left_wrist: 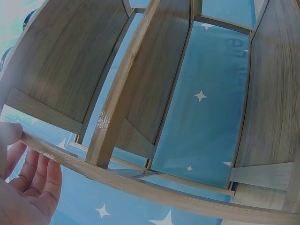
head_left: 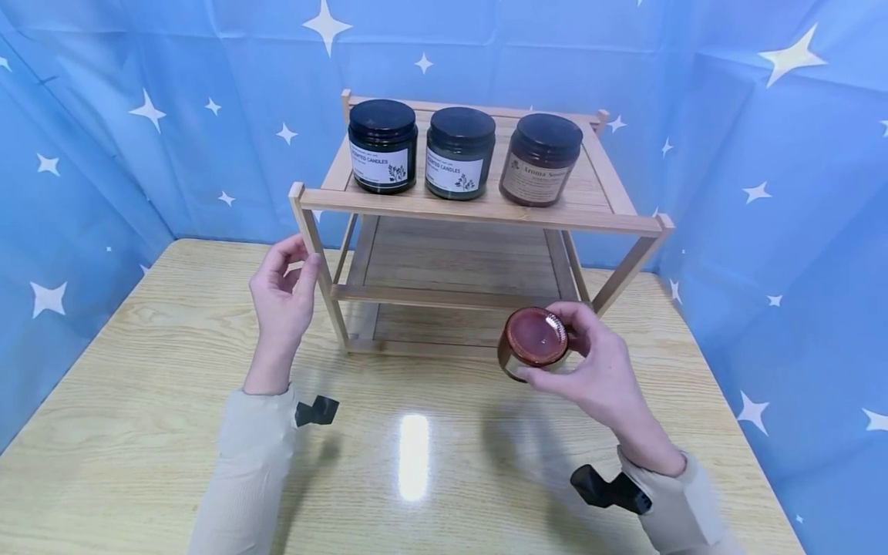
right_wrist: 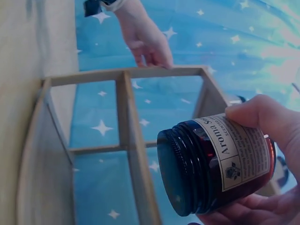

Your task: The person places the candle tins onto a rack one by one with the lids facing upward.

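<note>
My right hand (head_left: 600, 366) grips an amber candle jar (head_left: 536, 338) in front of the wooden shelf rack's lower right side. The jar's round base is turned up toward the head view. Its black lid (right_wrist: 176, 173) and cream "Aroma" label (right_wrist: 236, 152) show in the right wrist view, thumb along the label's edge. At the rack's left front post (head_left: 321, 270), my left hand (head_left: 283, 289) holds the wood between thumb and fingers, as the left wrist view also shows. Three lidded candle jars stand in a row on the top shelf: dark green (head_left: 383, 146), green (head_left: 461, 153) and amber (head_left: 541, 159).
The light wooden rack has a middle shelf (head_left: 458, 258) and a bottom shelf (head_left: 444, 327) under the top one. It stands on a wood-grain table (head_left: 388, 478). A blue cloth (head_left: 229, 100) with white stars hangs behind and on both sides.
</note>
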{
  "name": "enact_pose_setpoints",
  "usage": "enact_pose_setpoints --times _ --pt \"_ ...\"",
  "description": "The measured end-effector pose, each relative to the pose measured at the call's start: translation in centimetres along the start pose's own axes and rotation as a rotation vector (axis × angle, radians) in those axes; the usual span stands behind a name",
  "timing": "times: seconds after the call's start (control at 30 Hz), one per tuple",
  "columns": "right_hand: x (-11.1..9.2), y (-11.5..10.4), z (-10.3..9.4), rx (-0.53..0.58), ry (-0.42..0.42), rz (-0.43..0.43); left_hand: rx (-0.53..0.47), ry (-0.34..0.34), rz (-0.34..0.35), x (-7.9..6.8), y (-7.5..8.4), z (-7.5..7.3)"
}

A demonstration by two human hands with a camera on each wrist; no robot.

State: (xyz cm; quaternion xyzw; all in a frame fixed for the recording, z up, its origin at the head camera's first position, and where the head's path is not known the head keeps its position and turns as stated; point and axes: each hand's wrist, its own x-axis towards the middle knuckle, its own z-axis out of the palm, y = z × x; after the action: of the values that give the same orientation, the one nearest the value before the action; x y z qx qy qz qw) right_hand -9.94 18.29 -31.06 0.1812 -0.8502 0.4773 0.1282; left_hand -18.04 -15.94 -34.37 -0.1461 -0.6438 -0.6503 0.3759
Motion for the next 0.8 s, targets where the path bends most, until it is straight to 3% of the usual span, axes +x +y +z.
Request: enact_pose_setpoints --times 0.5,0.8 --pt "0.9 -2.7 -3.4 0.007 0.153 -0.018 -0.018 0.003 -0.001 0.0 -0.1 -0.1" --pt "1.5 -4.0 -5.2 0.136 0.244 -0.006 -0.023 0.006 -0.002 0.0 -0.1 0.1"
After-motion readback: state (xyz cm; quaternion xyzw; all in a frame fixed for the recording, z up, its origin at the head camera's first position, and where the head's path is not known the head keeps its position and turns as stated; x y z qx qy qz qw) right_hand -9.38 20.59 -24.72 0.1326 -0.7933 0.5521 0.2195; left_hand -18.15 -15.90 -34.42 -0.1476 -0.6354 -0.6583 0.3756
